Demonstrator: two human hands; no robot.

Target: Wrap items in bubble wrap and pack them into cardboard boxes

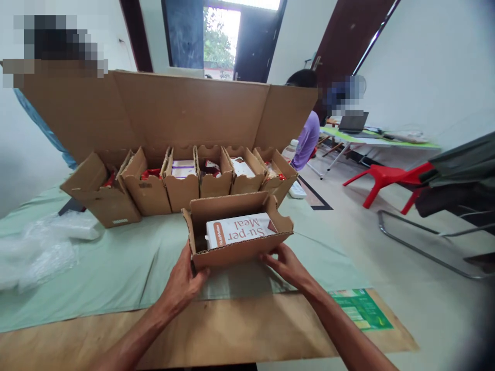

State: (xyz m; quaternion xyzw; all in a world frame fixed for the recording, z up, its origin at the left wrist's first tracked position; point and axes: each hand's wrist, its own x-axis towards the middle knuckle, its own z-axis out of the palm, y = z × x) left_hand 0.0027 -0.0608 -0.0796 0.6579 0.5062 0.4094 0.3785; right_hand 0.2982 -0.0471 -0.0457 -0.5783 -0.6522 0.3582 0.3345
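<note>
Between my hands is an open cardboard box (235, 255), tilted toward me. Inside it lies a white carton (242, 231) printed "Su-per Meal", its lettering upside down to me. My left hand (188, 278) grips the box's left end, with the thumb on the near wall. At the lower right corner, my right hand (286, 265) has its fingers curled against the bottom edge. Just behind stands a row of several similar cardboard boxes (152, 200) holding red packets and white cartons.
A tall cardboard panel (189, 111) stands behind the row. Bubble wrap (50, 252) lies at left on the green cloth (127, 270). A red stool (381, 180) and laptop (352, 123) are at right. One person in a purple sleeve (307, 136) sits beyond the panel; another is at left.
</note>
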